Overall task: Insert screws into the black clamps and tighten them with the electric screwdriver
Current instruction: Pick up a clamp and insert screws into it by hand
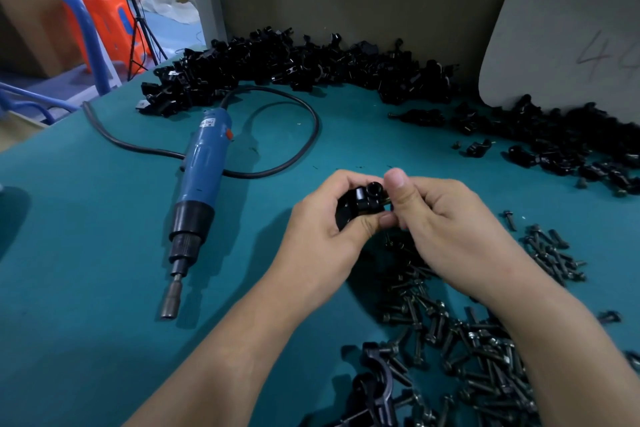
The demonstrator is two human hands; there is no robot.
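Note:
A black clamp point(362, 203) is held over the middle of the teal table point(86, 288), its round screw hole facing up. My left hand point(323, 225) grips it from the left with curled fingers. My right hand point(440, 218) pinches its right side, thumb raised beside the hole. Whether a screw sits in the clamp is hidden by my fingers. The blue electric screwdriver point(199, 180) lies on the table to the left, tip toward me, untouched. Loose black screws point(485, 357) are scattered under my right forearm.
A long heap of black clamps point(277, 62) runs along the back wall and down the right side point(554, 142). Two more clamps point(377, 381) lie near the front edge. The screwdriver's black cable point(308, 135) loops behind it. A grey board point(561, 38) leans at the back right.

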